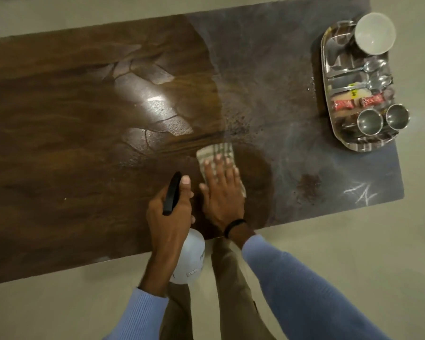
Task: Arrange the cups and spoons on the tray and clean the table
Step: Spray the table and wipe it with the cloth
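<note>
My right hand (222,192) lies flat, fingers spread, pressing a striped cloth (215,152) onto the dark wooden table (71,143). My left hand (168,214) grips a white spray bottle (189,256) by its black trigger head, just left of the cloth near the table's front edge. At the far right end stands a steel tray (325,60). It holds a white cup (374,33), two spoons (375,73), red sachets (358,103) and two small steel cups (383,119).
Brown powder specks (241,126) lie scattered just beyond the cloth, and a brown patch (308,185) sits to its right. White scratch marks (361,193) show near the table's right front corner. A pale floor surrounds the table.
</note>
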The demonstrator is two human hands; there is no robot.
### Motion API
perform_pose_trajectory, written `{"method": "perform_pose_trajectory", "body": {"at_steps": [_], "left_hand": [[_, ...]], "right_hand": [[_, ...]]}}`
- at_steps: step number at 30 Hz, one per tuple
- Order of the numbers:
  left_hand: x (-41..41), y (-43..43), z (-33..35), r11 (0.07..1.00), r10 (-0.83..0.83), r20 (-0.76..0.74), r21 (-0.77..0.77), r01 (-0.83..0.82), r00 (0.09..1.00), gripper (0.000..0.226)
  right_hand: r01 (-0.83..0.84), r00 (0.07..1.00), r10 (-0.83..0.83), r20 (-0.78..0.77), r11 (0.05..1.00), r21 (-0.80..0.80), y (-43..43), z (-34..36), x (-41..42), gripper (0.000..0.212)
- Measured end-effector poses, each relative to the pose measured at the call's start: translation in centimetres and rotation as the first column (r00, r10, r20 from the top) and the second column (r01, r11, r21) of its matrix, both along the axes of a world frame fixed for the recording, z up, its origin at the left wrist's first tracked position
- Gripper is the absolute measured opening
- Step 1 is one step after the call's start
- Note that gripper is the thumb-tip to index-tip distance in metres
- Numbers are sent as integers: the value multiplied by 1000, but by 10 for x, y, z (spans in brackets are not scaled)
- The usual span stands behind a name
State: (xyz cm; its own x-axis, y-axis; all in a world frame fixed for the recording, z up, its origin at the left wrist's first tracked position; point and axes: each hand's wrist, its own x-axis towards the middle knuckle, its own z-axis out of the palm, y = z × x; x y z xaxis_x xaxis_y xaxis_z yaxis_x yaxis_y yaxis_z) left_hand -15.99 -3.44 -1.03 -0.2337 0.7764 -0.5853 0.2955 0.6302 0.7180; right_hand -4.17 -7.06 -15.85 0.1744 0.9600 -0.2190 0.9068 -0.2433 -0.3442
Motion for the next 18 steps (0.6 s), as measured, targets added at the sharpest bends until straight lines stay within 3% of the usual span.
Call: {"method": "perform_pose_trajectory", "body": {"at_steps": [3, 6, 11, 14, 18], "left_hand": [[15, 4, 3, 1000, 15, -3, -15, -15, 1000, 42], [24, 10, 3, 1000, 12, -12, -17, -12, 1000, 42], [48, 25, -2, 1000, 0, -36, 13, 0, 999, 41], [69, 37, 3, 999, -1, -28, 33, 1, 1000, 38], [97, 59, 4, 1000, -15, 16, 8, 15, 1000, 43]], "right_hand": [[-140, 990, 140, -23, 990, -14, -51, 3, 25, 63], [-14, 1000, 14, 4, 999, -36, -62, 5, 76, 59], [213, 977, -211, 38, 976, -42, 38, 3, 82, 61], [82, 997, -82, -10, 996, -27, 47, 0, 58, 61], [-82, 996, 81, -38, 996, -22, -8, -4, 71, 65]]}}
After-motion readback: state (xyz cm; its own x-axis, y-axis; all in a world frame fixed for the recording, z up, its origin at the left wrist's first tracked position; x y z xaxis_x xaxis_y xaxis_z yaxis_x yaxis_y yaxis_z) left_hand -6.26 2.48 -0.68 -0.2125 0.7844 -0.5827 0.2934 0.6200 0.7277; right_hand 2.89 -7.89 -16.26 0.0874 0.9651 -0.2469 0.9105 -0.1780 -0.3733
